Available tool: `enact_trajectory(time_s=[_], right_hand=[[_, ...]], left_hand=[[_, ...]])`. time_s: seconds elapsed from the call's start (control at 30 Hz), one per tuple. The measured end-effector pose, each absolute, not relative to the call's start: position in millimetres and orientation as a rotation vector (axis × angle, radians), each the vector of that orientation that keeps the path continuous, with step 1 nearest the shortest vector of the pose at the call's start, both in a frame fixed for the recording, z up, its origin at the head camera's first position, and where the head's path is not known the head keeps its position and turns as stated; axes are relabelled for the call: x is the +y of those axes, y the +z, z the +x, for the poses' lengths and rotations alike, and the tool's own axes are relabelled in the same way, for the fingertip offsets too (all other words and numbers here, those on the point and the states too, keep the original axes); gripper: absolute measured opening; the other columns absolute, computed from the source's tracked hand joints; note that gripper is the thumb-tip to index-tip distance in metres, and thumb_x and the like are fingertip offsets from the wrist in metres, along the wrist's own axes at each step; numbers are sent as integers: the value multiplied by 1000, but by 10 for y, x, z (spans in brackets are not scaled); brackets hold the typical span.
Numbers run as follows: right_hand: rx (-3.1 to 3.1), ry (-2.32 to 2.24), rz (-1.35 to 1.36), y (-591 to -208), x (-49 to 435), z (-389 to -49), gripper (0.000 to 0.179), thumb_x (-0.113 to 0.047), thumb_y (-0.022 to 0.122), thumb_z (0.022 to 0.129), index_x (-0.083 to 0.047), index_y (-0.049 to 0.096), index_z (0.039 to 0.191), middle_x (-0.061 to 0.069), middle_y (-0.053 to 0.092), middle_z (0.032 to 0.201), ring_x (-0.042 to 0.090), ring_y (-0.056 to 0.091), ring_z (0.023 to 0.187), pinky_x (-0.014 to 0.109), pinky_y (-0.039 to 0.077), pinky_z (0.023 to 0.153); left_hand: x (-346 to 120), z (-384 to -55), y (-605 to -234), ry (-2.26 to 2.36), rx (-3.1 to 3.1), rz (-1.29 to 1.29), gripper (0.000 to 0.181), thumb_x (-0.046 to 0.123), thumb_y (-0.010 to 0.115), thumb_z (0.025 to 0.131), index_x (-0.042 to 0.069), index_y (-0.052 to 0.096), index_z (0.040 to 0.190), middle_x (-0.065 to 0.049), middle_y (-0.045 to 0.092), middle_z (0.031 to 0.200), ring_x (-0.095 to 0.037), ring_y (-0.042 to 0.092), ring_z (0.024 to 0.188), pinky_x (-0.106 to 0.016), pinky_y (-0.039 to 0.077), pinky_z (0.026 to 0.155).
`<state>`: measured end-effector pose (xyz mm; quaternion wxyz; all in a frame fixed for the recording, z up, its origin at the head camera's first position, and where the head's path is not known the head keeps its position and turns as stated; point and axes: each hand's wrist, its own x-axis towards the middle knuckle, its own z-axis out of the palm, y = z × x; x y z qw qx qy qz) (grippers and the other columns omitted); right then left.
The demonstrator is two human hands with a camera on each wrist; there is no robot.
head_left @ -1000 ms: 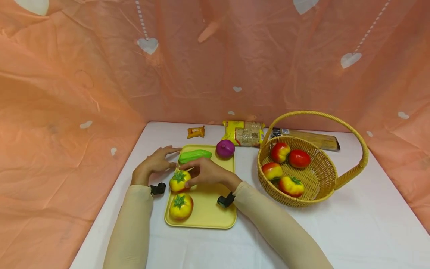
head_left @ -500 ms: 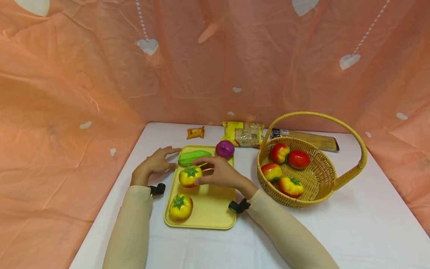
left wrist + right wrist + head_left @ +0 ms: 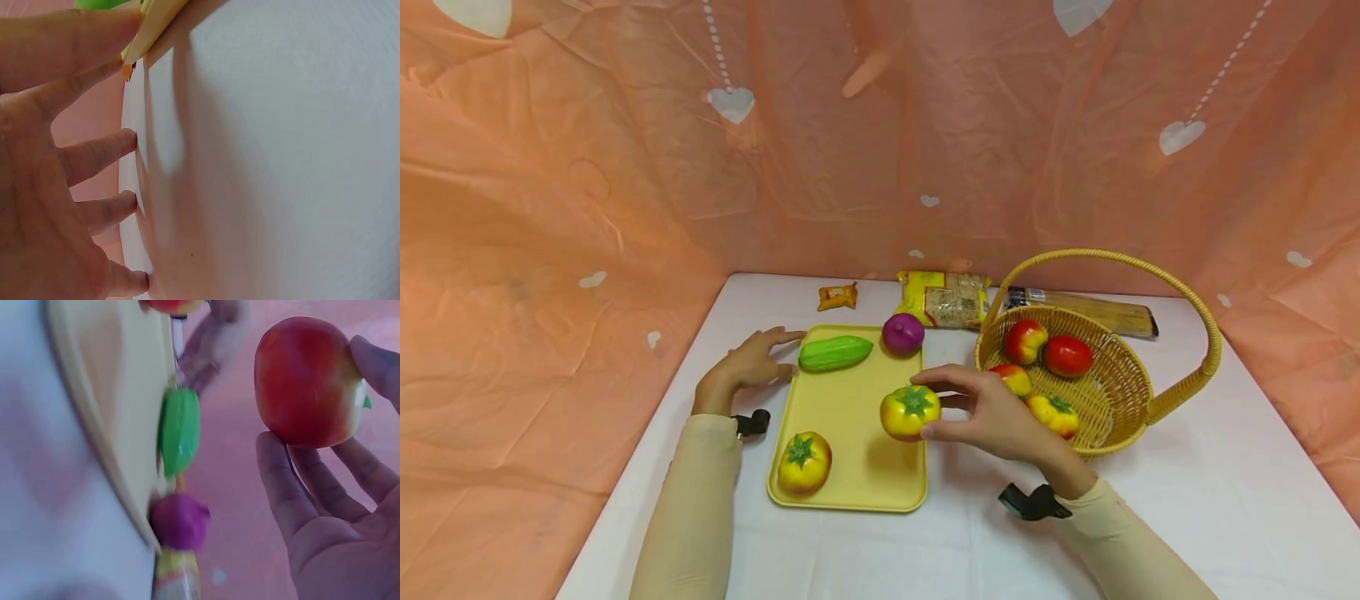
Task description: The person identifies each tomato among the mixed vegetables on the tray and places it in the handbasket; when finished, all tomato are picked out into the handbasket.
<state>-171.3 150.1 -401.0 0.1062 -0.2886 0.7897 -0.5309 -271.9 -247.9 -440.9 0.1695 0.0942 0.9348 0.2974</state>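
My right hand [image 3: 992, 417] holds a yellow-and-red toy tomato [image 3: 908, 413] with a green star-shaped top, above the tray's right edge. Thumb and fingertips grip its side; in the right wrist view the tomato's red underside [image 3: 306, 384] faces the camera. My left hand [image 3: 751, 360] lies at the left rim of the yellow tray [image 3: 857, 500], fingers spread and fairly straight. Its thumb [image 3: 69, 50] touches the tray's rim, and other fingertips meet the white cloth. On the tray are a second toy tomato [image 3: 805, 463], a green ridged gourd [image 3: 835, 353] and a purple onion [image 3: 903, 334].
A wicker basket [image 3: 1120, 367] with a tall handle stands right of the tray, with several red and yellow toy fruits inside. Behind lie a small orange packet [image 3: 837, 296], a yellow bag [image 3: 943, 298] and a long pack [image 3: 1090, 311]. Pink curtain surrounds the table.
My right hand has lifted the toy tomato from the tray's left side and carried it right, towards the basket. The left hand has stayed at the tray's rim.
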Motion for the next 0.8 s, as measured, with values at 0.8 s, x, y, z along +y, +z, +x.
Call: enact_trajectory(time_s=[0.8], right_hand=[[2859, -1277, -499, -3921, 2793, -1397, 49, -18, 88, 95, -11, 73, 141, 17, 73, 138, 0, 74, 111, 12, 58, 92]], left_hand=[[-2479, -2753, -4447, 838, 2660, 292, 73, 25, 71, 101, 19, 45, 169, -25, 23, 180, -58, 9, 166, -94, 3, 117]])
